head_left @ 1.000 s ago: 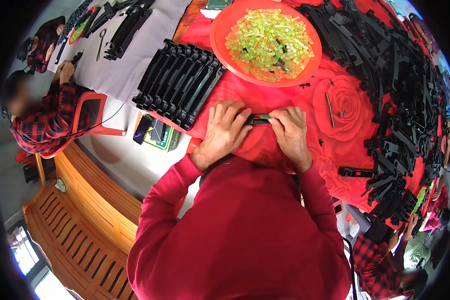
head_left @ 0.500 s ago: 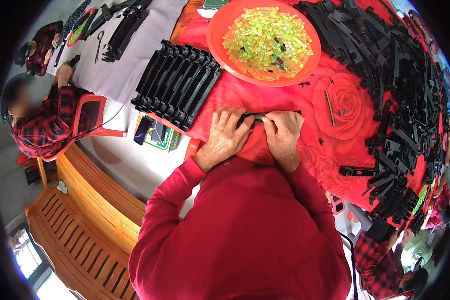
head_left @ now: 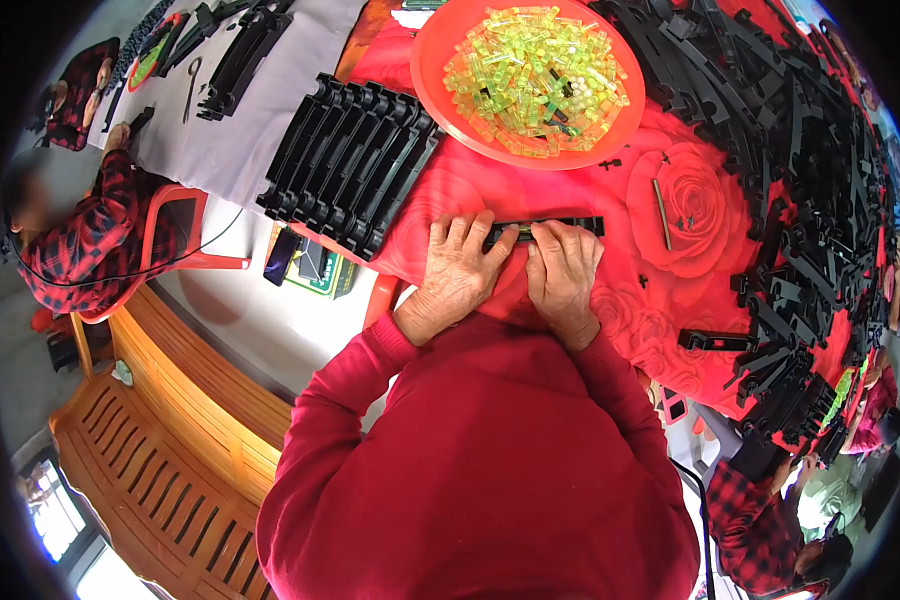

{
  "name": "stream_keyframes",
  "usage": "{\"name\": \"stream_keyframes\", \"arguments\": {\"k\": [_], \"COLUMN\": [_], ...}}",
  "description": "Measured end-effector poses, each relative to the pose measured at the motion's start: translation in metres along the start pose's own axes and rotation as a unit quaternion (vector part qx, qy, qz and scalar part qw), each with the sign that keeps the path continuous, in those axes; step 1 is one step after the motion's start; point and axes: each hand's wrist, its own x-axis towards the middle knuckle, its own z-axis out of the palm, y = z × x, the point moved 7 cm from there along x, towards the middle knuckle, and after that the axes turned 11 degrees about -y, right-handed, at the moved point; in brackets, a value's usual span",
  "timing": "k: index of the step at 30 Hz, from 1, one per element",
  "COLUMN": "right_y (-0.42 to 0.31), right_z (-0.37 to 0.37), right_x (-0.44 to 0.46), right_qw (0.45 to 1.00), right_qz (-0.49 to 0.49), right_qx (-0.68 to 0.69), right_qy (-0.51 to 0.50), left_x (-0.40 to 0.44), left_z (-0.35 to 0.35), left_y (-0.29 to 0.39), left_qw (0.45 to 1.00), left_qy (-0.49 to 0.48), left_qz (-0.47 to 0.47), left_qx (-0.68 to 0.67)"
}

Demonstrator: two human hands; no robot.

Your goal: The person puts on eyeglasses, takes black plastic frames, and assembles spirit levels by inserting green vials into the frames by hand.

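A long black plastic part (head_left: 588,226) lies crosswise on the red rose-patterned tablecloth in front of me. My left hand (head_left: 458,268) is closed around its left end, with the thumb reaching to the middle. On the right side, my right hand (head_left: 564,268) presses its bent fingers onto the same part. A small yellow-green piece (head_left: 523,231) shows in the part between my thumb and fingers; its exact seating is hidden. Beyond my hands stands a red bowl (head_left: 430,110) heaped with small yellow-green clear pieces (head_left: 530,75).
A row of black parts (head_left: 355,165) lies to the left, near a grey-covered table (head_left: 315,50). Many loose black parts (head_left: 810,150) cover the right side. A thin rod (head_left: 662,213) rests on the cloth. People in plaid sleeves (head_left: 90,245) sit left and at lower right.
My right hand has turned and its fingers now lie over the black part, where its thumb was pressing before. More of the part's right end shows. My left hand has barely moved.
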Motion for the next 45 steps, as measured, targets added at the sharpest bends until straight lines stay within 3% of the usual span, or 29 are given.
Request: {"name": "stream_keyframes", "arguments": {"k": [7, 12, 18, 24, 26, 36, 45], "right_y": [0.007, 0.000, -0.005, -0.002, -0.005, -0.008, -0.008], "right_z": [-0.002, -0.002, 0.003, 0.002, -0.001, 0.007, -0.001], "right_x": [-0.001, 0.005, 0.002, 0.000, 0.003, 0.007, 0.011], "right_qw": [0.999, 0.997, 0.994, 0.995, 0.994, 0.984, 0.985], "right_qz": [-0.007, -0.005, -0.003, 0.006, 0.003, 0.004, -0.009], "right_qx": [0.039, -0.019, -0.086, -0.068, -0.068, -0.139, -0.107], "right_qy": [-0.016, -0.075, -0.073, -0.069, -0.082, -0.115, -0.133], "left_x": [0.003, 0.004, 0.000, 0.004, 0.007, 0.018, 0.017], "left_z": [-0.002, -0.001, -0.002, -0.009, -0.005, -0.008, -0.006], "left_y": [0.002, 0.003, 0.000, -0.005, -0.008, -0.008, -0.005], "left_qw": [1.000, 1.000, 1.000, 0.998, 0.994, 0.992, 0.995], "left_qy": [-0.003, 0.006, 0.022, -0.008, -0.058, -0.087, -0.075], "left_qz": [-0.016, -0.015, 0.006, 0.013, 0.026, 0.068, 0.064], "left_qx": [0.021, 0.020, -0.015, -0.064, -0.088, -0.052, -0.026]}}
